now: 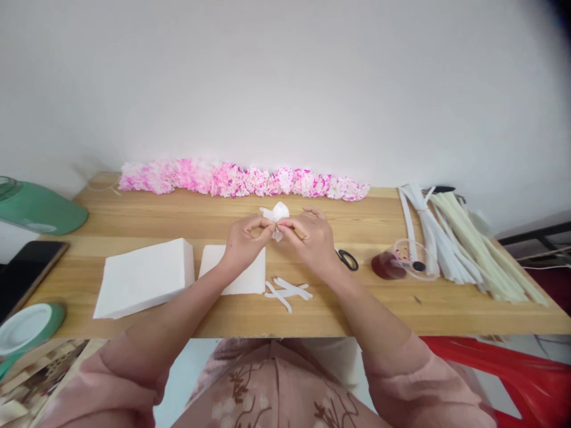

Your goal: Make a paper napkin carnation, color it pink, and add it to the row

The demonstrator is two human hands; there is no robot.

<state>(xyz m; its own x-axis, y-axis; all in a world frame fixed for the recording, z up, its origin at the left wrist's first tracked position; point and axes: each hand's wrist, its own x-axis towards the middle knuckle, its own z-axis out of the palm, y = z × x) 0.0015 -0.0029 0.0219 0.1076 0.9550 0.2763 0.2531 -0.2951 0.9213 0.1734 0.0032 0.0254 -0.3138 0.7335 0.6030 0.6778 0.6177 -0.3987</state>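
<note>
Fingertips meet at the middle of the table, where a small bunched piece of white tissue paper is pinched at its centre. My left hand is closed on its left side, thumb against forefinger. From the right, my right hand pinches the same spot, its outer fingers lifted. Part of the paper sticks out above the fingers and a little hangs below. Just under my left wrist lies a flat stack of white paper sheets. Several short white strips rest loosely in front of the hands.
A thick white paper stack lies left. Along the wall runs a row of pink-and-white paper flowers. Black-handled scissors, a jar of dark red liquid and bundled white strips are right. A phone lies far left.
</note>
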